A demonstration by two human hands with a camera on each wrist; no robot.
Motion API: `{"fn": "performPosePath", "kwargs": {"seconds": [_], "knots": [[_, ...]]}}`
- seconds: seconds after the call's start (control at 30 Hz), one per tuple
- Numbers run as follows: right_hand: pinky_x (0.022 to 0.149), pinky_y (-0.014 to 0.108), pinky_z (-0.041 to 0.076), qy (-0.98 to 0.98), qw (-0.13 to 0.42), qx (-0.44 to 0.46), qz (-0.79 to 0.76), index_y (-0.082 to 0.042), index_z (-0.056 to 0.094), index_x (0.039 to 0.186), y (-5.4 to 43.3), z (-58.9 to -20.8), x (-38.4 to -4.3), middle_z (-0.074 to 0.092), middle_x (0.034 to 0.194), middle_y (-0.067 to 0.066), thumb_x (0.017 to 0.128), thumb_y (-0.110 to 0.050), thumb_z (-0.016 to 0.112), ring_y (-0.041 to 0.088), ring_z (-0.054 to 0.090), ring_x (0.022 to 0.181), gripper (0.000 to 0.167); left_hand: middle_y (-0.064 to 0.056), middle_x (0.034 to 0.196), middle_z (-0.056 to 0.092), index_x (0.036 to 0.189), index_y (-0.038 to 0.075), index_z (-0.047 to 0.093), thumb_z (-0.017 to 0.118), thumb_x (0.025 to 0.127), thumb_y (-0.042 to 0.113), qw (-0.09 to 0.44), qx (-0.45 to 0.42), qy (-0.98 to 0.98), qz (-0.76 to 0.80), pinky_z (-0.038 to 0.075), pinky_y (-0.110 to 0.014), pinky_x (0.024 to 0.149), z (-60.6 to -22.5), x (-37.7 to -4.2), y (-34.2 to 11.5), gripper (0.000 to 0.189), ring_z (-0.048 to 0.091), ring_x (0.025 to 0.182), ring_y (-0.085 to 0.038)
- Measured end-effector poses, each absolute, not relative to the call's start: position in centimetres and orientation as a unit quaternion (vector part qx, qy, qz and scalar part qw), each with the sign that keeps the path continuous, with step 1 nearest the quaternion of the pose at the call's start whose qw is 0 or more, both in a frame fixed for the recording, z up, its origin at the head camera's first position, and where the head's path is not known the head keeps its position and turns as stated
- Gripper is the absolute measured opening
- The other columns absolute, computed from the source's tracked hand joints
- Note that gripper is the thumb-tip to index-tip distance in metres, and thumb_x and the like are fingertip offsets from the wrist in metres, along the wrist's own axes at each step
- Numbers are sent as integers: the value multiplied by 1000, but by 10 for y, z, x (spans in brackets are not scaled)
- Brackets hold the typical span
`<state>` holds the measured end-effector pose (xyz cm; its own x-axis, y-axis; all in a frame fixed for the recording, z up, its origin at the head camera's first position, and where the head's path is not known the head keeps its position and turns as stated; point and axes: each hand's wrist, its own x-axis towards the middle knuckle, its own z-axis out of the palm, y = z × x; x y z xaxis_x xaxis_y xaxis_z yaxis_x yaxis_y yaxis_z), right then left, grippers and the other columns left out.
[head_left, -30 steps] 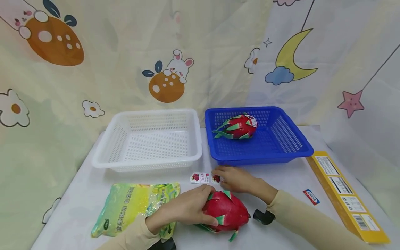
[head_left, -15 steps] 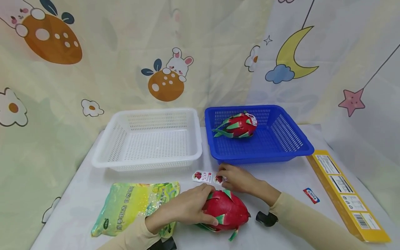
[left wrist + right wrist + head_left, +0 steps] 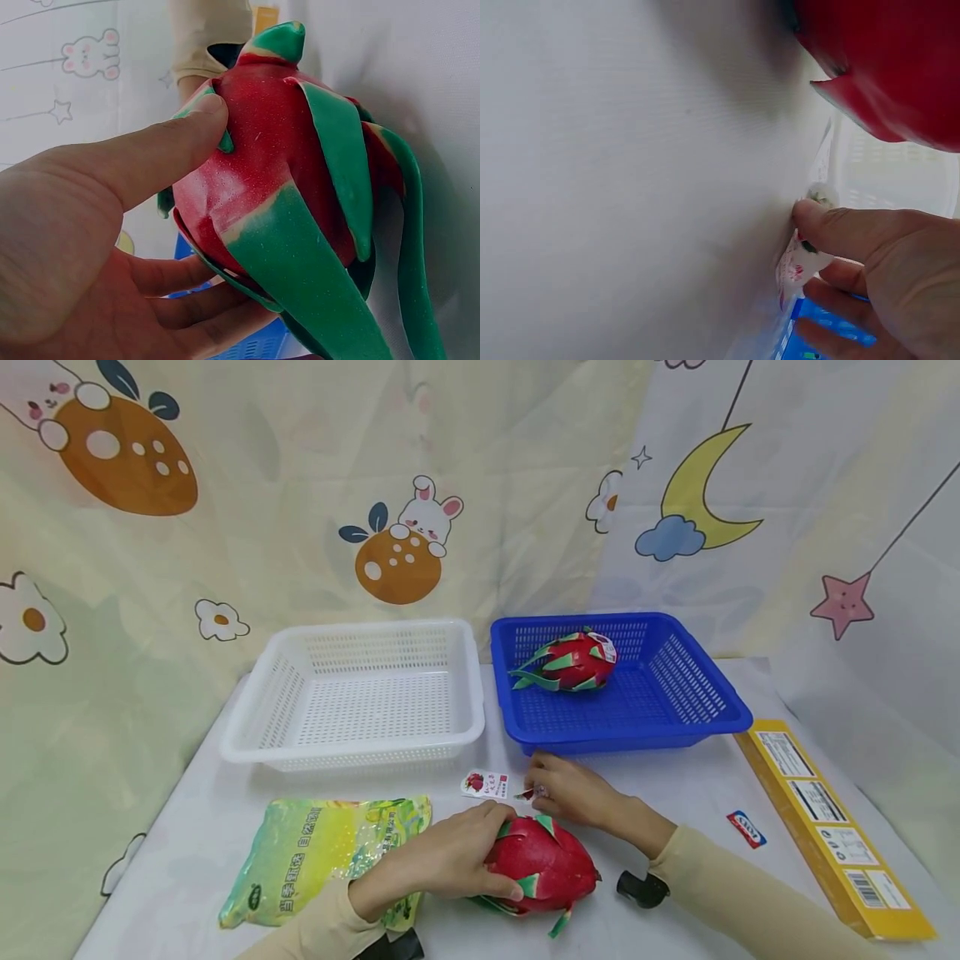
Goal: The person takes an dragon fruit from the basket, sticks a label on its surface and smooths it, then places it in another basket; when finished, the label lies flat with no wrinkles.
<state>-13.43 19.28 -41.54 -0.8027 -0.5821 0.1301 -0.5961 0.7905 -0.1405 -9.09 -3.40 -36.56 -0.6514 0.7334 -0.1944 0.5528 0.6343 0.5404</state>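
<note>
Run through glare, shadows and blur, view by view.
Head: fairly even light, small glints on the yellow-green bag; left wrist: pale sheen on the nearer dragon fruit, shadow on the white cloth; right wrist: soft-edged shadow across that cloth, print on the sticker too blurred to read.

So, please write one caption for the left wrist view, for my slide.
The left hand grips a red and green dragon fruit, with part of the blue basket behind.

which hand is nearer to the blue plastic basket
Right: the right hand is just in front of the basket; the left hand is farther away, holding a red-and-green oval dragon fruit.
</note>
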Motion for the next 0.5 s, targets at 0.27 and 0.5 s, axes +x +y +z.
{"fn": "performPosePath", "kwargs": {"seconds": [0.27,0.5], "knots": [[70,23,55,-944,32,311,103,-13,67,94,198,-416,-132,65,89,-2,79,-17,79,10,60,80,19,1,121,57,132,12,47,79,75,48,203,367,880,223,53,-21,78,-365,-91,-35,75,56,104,-8],[66,21,53,-944,3,308,117,-14,63,87,202,-409,-135,63,77,-5,79,-6,77,8,57,72,19,0,123,57,133,12,47,79,75,48,202,365,881,224,54,-22,77,-365,-91,-35,76,56,106,-9]]}}
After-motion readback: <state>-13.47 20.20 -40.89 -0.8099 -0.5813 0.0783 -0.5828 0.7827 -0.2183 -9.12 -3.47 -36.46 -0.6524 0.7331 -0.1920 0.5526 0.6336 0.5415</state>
